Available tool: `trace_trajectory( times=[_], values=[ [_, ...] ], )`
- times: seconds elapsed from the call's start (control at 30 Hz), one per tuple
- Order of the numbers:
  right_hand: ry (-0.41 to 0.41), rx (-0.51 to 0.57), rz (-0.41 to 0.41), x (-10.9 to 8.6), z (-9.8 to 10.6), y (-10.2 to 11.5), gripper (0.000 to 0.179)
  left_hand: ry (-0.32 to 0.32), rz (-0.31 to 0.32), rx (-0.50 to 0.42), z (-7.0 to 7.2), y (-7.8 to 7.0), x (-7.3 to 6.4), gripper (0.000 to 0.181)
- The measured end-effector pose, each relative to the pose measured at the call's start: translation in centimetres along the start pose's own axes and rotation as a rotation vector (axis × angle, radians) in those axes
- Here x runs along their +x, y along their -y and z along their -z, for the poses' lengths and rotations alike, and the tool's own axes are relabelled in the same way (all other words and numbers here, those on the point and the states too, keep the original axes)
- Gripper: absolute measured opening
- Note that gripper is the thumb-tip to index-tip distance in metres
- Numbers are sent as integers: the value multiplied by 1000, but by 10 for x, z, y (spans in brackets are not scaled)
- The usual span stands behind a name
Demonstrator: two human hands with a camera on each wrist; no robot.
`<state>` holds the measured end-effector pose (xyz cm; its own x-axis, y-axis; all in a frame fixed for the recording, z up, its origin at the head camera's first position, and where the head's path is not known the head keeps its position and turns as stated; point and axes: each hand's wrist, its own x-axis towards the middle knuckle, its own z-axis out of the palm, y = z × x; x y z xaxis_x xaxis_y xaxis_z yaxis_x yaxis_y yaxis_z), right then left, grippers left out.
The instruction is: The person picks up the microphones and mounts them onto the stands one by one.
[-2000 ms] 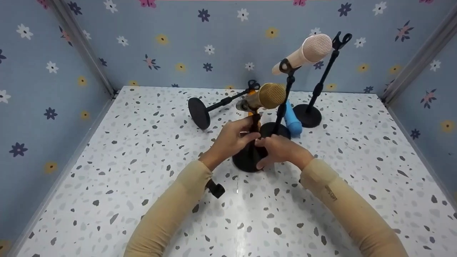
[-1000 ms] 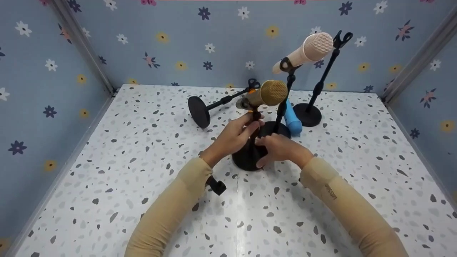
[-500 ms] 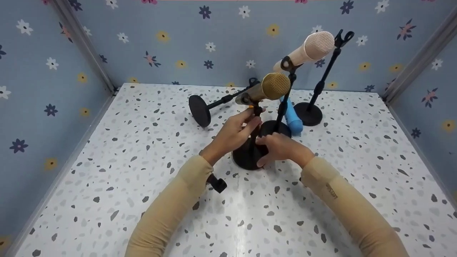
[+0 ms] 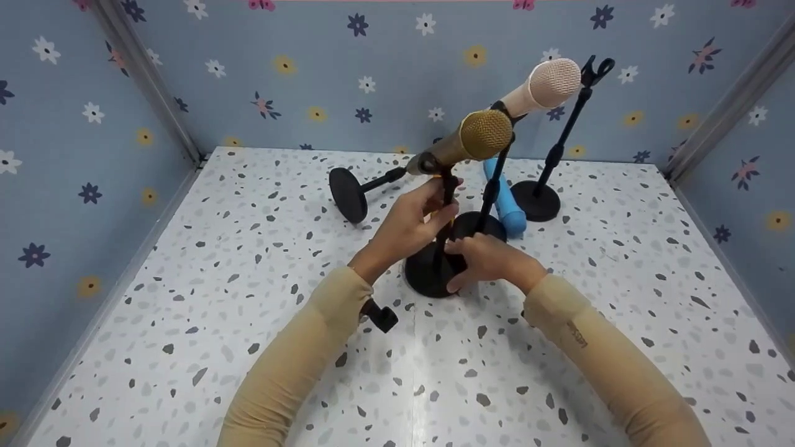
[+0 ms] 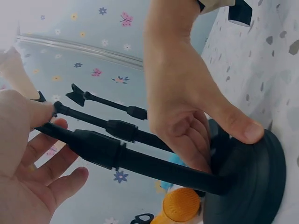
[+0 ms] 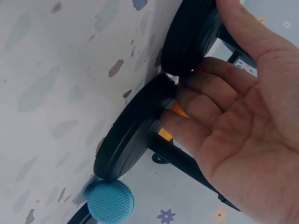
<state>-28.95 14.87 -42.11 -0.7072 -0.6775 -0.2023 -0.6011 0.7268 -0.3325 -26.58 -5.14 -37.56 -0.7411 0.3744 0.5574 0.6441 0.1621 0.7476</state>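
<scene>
A gold microphone (image 4: 486,135) sits tilted in the clip of a black desk stand, whose round base (image 4: 425,276) rests on the speckled table. My left hand (image 4: 407,223) pinches the upper pole just below the clip. At the base, my right hand (image 4: 494,257) grips the rim. In the left wrist view the right thumb (image 5: 250,133) lies on top of the base, and the pole (image 5: 163,170) with its thicker collar (image 5: 98,148) runs between both hands. The right wrist view has the right fingers (image 6: 210,91) curled at the base's edge.
Close behind stands a second stand holding a pale pink microphone (image 4: 553,84). A blue microphone (image 4: 510,211) lies beside an upright stand with a bare clip (image 4: 596,71). Another stand (image 4: 348,195) lies on its side, and an orange microphone (image 5: 181,205) is partly hidden. Flowered walls surround the table.
The gold microphone and its clip have risen, drifting slightly right, with my left hand moving up along with them. My right hand has stayed at the base.
</scene>
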Motion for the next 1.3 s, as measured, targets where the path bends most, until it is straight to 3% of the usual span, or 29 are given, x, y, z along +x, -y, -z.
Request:
trace_trajectory(
  times=[0.5,0.7,1.03,1.3],
  values=[
    [13,-36,-13,1,1,1,75,70,86,63,4,-19,12,57],
    [7,-20,-25,0,1,1,76,78,100,33,6,-20,14,64],
    [-5,-28,25,1,-1,-1,70,55,42,15,6,-17,14,61],
    [31,-2,-32,1,0,0,75,79,70,34,8,-19,15,58]
  ],
)
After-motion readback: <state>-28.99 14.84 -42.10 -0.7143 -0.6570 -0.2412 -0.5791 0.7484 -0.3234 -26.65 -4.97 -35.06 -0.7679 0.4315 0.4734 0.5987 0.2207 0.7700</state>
